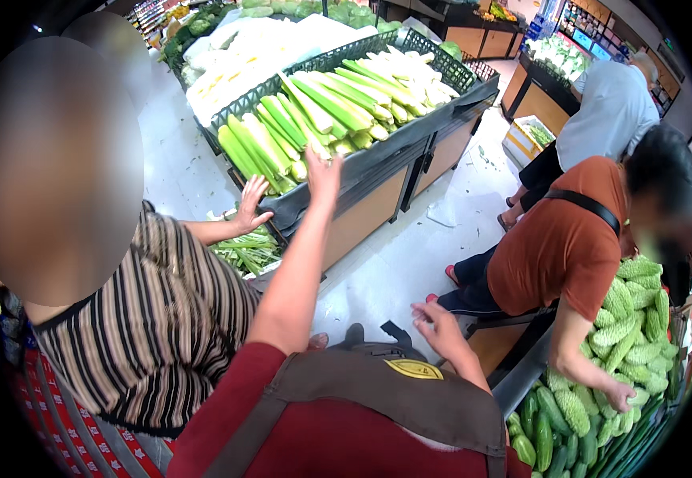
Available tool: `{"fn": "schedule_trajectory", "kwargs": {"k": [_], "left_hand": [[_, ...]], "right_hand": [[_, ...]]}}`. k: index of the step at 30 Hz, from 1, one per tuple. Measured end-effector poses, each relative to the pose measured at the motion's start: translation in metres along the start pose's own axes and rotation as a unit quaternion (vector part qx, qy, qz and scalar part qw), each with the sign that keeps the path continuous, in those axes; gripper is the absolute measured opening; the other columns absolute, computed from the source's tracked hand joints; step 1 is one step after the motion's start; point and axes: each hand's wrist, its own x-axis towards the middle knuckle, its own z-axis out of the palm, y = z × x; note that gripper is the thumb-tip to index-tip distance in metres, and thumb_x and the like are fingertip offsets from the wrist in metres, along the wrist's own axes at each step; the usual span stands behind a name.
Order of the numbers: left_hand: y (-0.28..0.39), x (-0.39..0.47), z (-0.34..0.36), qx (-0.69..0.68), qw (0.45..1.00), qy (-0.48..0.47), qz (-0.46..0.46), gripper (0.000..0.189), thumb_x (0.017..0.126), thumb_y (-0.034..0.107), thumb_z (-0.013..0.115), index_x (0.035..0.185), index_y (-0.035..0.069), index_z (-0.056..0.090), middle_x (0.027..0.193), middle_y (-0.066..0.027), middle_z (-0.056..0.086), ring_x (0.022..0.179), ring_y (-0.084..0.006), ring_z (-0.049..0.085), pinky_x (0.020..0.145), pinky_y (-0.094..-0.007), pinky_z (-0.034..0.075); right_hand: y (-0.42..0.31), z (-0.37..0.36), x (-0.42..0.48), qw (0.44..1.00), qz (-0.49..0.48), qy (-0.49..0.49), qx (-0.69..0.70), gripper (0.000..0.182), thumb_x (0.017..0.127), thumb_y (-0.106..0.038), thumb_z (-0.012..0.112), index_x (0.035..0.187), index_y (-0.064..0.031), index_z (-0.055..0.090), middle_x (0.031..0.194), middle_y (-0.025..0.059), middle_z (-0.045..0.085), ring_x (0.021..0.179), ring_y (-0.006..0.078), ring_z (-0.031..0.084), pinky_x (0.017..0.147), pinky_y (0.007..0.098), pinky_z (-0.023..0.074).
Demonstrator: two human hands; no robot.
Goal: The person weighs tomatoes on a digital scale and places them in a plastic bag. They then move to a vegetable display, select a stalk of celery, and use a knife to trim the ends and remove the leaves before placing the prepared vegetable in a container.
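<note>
My left hand (pixel 324 173) reaches forward to the near edge of a black plastic crate (pixel 382 43), its fingertips at the cut ends of green stalk vegetables (pixel 328 104); whether it touches them I cannot tell. My right hand (pixel 438 328) hangs above the floor in front of my apron (pixel 376 388), fingers loosely curled and apart, holding nothing. Just left of my left hand, another person's hand (pixel 250 206) rests with spread fingers at the crate's corner. Paler, whitish produce (pixel 421 74) lies at the crate's right end.
A person in a striped top (pixel 160 310) stands close on my left. To the right, a person in an orange-brown shirt (pixel 567 239) reaches into bitter melons (pixel 627 334) beside cucumbers (pixel 543 430). Behind stands someone in a light shirt (pixel 609 113). Leafy greens (pixel 247 248) lie below the stand's left corner.
</note>
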Motion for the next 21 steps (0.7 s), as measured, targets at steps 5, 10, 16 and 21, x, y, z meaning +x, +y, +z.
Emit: {"fn": "schedule_trajectory", "kwargs": {"k": [5, 10, 16, 21], "left_hand": [[0.0, 0.116, 0.046, 0.198, 0.976, 0.049, 0.074, 0.081, 0.074, 0.023, 0.071, 0.137, -0.003, 0.026, 0.12, -0.0283, 0.048, 0.112, -0.0407, 0.048, 0.097, -0.0435, 0.038], [-0.015, 0.173, 0.058, 0.322, 0.946, 0.025, -0.024, 0.079, 0.073, 0.022, 0.072, 0.136, -0.003, 0.03, 0.121, -0.0264, 0.051, 0.11, -0.0389, 0.052, 0.095, -0.0404, 0.042], [-0.005, 0.128, 0.062, -0.028, 0.995, 0.066, -0.072, 0.076, 0.074, 0.002, 0.068, 0.138, -0.003, 0.028, 0.131, -0.0237, 0.047, 0.117, -0.0308, 0.05, 0.098, -0.0363, 0.041], [0.037, 0.016, 0.083, -0.266, 0.957, -0.066, -0.091, 0.078, 0.076, 0.0, 0.066, 0.142, -0.001, 0.025, 0.134, -0.0135, 0.043, 0.115, -0.0205, 0.049, 0.097, -0.0312, 0.04]], "right_hand": [[0.035, -0.038, 0.084, 0.998, 0.009, 0.029, 0.051, 0.032, 0.082, -0.005, 0.059, 0.113, 0.0018, 0.057, 0.095, 0.0131, 0.061, 0.085, 0.0225, 0.061, 0.077, 0.0311, 0.0475], [0.039, -0.08, 0.197, 0.996, -0.075, -0.038, 0.029, 0.029, 0.082, -0.006, 0.059, 0.11, 0.0028, 0.057, 0.091, 0.0128, 0.06, 0.083, 0.0237, 0.061, 0.076, 0.0315, 0.0478], [0.034, -0.117, 0.325, 0.975, -0.199, -0.073, 0.071, 0.03, 0.083, -0.007, 0.06, 0.111, 0.0026, 0.057, 0.093, 0.0117, 0.061, 0.084, 0.0206, 0.062, 0.074, 0.0295, 0.049], [-0.012, -0.107, 0.406, 0.95, -0.142, -0.14, 0.238, 0.025, 0.089, -0.01, 0.057, 0.111, 0.0032, 0.058, 0.09, 0.0056, 0.062, 0.076, 0.0109, 0.059, 0.069, 0.0243, 0.048]]}}
